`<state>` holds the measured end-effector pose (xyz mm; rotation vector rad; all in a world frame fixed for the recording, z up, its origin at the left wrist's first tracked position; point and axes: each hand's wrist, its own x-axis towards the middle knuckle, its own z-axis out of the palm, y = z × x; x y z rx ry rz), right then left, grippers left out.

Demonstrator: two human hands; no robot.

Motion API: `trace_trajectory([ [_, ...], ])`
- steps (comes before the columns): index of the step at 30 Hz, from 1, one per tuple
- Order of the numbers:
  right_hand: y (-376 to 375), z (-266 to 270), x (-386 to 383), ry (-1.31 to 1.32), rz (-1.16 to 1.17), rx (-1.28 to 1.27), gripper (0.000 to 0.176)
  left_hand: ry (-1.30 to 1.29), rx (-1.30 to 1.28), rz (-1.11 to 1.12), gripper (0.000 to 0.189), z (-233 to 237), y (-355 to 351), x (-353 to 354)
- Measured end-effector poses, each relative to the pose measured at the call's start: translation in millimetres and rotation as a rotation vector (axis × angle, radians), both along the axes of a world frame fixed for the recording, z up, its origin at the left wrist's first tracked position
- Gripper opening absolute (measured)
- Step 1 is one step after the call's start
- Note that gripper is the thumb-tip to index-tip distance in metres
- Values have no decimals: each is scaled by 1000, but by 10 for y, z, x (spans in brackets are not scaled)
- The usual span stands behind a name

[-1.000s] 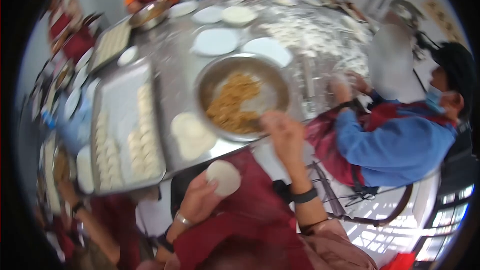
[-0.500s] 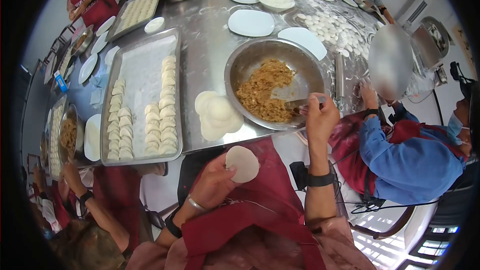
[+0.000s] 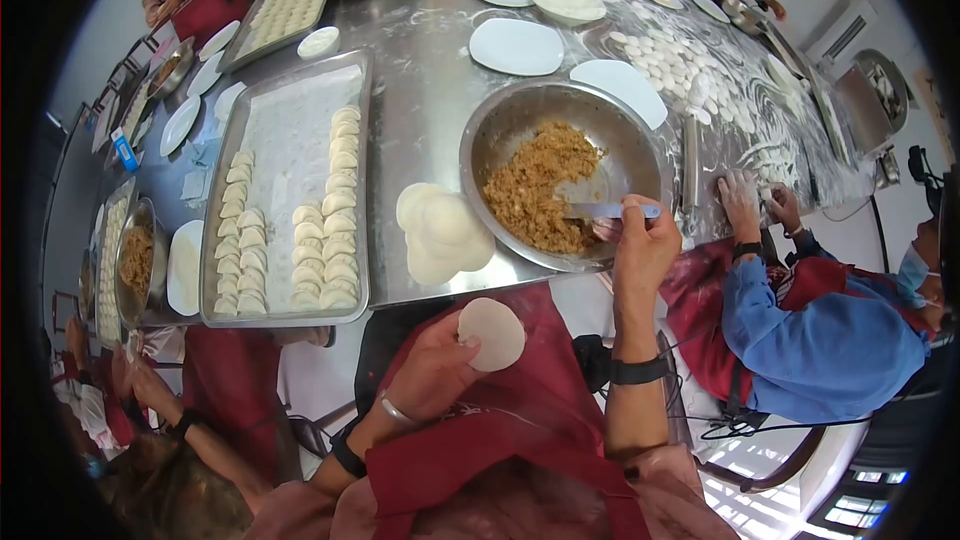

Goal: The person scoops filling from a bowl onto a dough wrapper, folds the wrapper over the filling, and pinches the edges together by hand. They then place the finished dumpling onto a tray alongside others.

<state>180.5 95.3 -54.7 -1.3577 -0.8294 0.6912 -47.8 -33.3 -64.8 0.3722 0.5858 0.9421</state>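
Observation:
In my left hand (image 3: 437,368) a round dumpling wrapper (image 3: 494,337) is pinched between thumb and fingers, above my red apron. My right hand (image 3: 645,252) grips a slim utensil (image 3: 622,210) with a pale bluish handle. Its far end is in the brown filling (image 3: 540,185), so I cannot see its shape. The filling lies in a wide steel bowl (image 3: 632,145) at the table's front edge. Left of the bowl sits an overlapping pile of wrappers (image 3: 440,230). Folded dumplings (image 3: 338,240) stand in rows on a metal tray (image 3: 292,319) farther left.
White plates (image 3: 517,47) stand beyond the bowl. A rolling pin (image 3: 691,162) lies right of it, near many small dough pieces (image 3: 665,65) on the floured steel table (image 3: 405,90). At right, a co-worker in blue sleeves (image 3: 800,340) has both hands on the table. Another co-worker's arm (image 3: 205,435) is at left.
The utensil in my right hand now shows more of its length and lies flatter across the filling. My left hand still holds the wrapper. The co-worker's hands at right have shifted.

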Motion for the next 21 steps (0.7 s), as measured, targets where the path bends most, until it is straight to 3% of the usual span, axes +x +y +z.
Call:
trace_trajectory([
  [16,34,130,220,424,19,-24,18,-20,95,111,59,208,294,-18],
  [21,-29,282,295,418,26,65,20,-55,171,203,54,439,578,116],
])
